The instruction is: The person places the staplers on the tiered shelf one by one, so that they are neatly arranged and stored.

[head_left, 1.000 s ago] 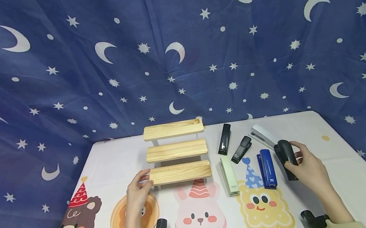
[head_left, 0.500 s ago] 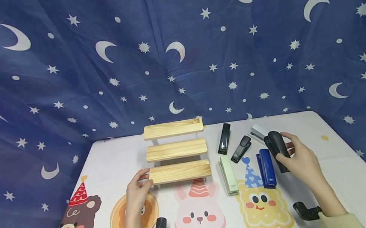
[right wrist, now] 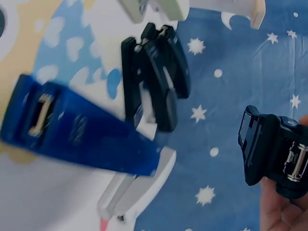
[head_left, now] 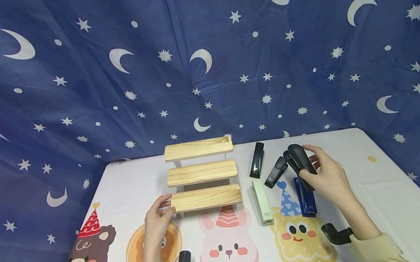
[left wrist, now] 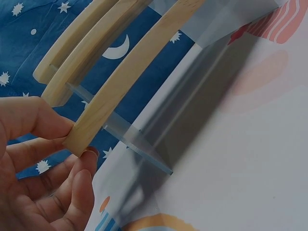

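Note:
My right hand (head_left: 328, 178) grips a large black stapler (head_left: 301, 161) by its sides, held up over the far end of a blue stapler (head_left: 307, 204). The right wrist view shows the held stapler's (right wrist: 262, 147) end at the right edge, fingers below it. At the three-tier wooden display stand (head_left: 202, 173), my left hand (head_left: 157, 223) pinches the left end of the lowest shelf (left wrist: 125, 77) between thumb and fingers. A white stapler (right wrist: 139, 187) lies behind the blue one; in the head view the held stapler and hand hide it.
Between stand and right hand lie a pale green stapler (head_left: 262, 202), a small black stapler (head_left: 276, 172) and a longer black stapler (head_left: 257, 160). The white tablecloth (head_left: 381, 202) has cartoon prints. A blue curtain (head_left: 225, 60) with moons and stars hangs behind the table.
My right hand has carried the black stapler left and away from me, from the right of the blue stapler to above it. The left hand has stayed on the shelf.

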Motion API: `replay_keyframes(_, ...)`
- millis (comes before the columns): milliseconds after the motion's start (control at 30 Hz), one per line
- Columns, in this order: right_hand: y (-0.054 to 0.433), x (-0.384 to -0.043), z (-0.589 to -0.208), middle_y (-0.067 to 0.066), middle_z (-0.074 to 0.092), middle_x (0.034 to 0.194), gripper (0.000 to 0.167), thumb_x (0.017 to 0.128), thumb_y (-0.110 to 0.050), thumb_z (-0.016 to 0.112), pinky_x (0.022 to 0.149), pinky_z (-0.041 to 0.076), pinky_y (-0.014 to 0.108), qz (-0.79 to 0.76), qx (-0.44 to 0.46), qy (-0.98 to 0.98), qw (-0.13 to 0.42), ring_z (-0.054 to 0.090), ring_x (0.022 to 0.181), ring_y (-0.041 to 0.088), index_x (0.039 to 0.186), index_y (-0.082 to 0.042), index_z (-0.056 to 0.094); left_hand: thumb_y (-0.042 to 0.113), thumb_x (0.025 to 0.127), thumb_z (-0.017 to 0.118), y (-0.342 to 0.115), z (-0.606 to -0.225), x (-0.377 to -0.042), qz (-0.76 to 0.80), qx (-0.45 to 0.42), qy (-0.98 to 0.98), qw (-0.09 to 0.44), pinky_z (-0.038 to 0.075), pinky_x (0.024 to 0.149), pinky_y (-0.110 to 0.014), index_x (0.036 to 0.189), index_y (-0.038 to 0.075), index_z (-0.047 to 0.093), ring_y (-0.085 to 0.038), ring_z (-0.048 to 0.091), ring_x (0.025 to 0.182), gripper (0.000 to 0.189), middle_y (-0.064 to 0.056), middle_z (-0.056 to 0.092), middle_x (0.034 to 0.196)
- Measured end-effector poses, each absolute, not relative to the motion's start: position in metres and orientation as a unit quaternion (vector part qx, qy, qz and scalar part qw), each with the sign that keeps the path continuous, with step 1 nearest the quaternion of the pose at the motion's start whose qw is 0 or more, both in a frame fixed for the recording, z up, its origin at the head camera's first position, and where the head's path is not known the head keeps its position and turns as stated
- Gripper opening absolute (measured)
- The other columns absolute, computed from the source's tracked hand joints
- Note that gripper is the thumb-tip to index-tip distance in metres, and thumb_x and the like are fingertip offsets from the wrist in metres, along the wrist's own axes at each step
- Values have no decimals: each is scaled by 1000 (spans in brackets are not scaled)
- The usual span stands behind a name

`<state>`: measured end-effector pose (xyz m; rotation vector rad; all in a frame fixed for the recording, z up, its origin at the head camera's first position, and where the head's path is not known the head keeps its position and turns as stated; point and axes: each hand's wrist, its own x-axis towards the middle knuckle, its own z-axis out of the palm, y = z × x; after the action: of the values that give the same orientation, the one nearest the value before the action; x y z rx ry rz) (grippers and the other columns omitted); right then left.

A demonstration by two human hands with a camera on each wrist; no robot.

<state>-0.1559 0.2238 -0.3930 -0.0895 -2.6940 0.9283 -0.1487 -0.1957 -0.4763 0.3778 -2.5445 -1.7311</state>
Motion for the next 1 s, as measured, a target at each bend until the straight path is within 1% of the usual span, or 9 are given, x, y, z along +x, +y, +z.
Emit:
replay_keyframes(167, 211, -161, -389, 18, 65, 102, 66, 76, -13, 65, 60, 39, 28, 327, -15, -933, 150, 58, 87, 29, 140, -13, 46, 7, 88, 60, -196, -476, -147, -560, 119, -820, 16, 46, 68, -16, 132, 9, 55, -15, 54, 92, 44, -17, 54, 130)
replay_keyframes(333, 197, -166, -387, 17, 66, 100, 65, 76, -11, 64, 64, 39, 30, 330, 2, -931, 156, 59, 86, 28, 139, -12, 48, 7, 88, 60, -196, -476, -147, -560, 117, -820, 15, 45, 70, -16, 133, 9, 55, -19, 56, 97, 45, -18, 51, 134)
replay_keyframes(400, 193, -167, -386, 17, 67, 99, 65, 75, -11, 64, 62, 42, 31, 336, 12, -929, 154, 60, 84, 27, 138, -12, 48, 7, 88, 60, -196, -476, -147, -560, 119, -820, 14, 45, 70, -16, 133, 9, 55, -20, 56, 98, 45, -18, 50, 136)
replay_keyframes(567, 184, -170, -383, 16, 67, 98, 65, 76, -11, 63, 55, 43, 29, 346, 32, -925, 151, 59, 80, 25, 138, -12, 47, 7, 88, 60, -195, -475, -148, -561, 120, -819, 13, 45, 69, -16, 133, 9, 55, -18, 55, 96, 45, -17, 50, 135)
replay_keyframes(633, 180, -172, -383, 15, 67, 98, 65, 76, -11, 63, 56, 41, 28, 346, 37, -925, 150, 59, 80, 25, 139, -14, 47, 7, 88, 61, -195, -475, -148, -563, 120, -818, 13, 45, 68, -16, 132, 9, 55, -16, 55, 93, 45, -17, 51, 134)
replay_keyframes(767, 172, -175, -382, 12, 67, 99, 65, 76, -12, 63, 59, 42, 29, 358, 46, -921, 145, 59, 80, 24, 139, -17, 48, 7, 88, 60, -196, -475, -148, -566, 119, -815, 13, 45, 67, -15, 133, 9, 55, -13, 54, 91, 45, -17, 51, 133)
replay_keyframes(900, 164, -179, -379, 12, 67, 100, 64, 76, -12, 63, 63, 44, 30, 368, 60, -916, 146, 62, 81, 24, 138, -18, 49, 7, 88, 60, -196, -476, -148, -568, 122, -814, 14, 46, 69, -16, 132, 9, 56, -13, 55, 92, 45, -16, 51, 133)
replay_keyframes(1000, 158, -181, -376, 12, 67, 99, 64, 75, -11, 63, 62, 45, 30, 375, 67, -913, 146, 62, 81, 24, 137, -18, 50, 8, 88, 60, -196, -476, -148, -566, 122, -815, 14, 46, 70, -16, 132, 9, 56, -15, 55, 95, 45, -16, 49, 136)
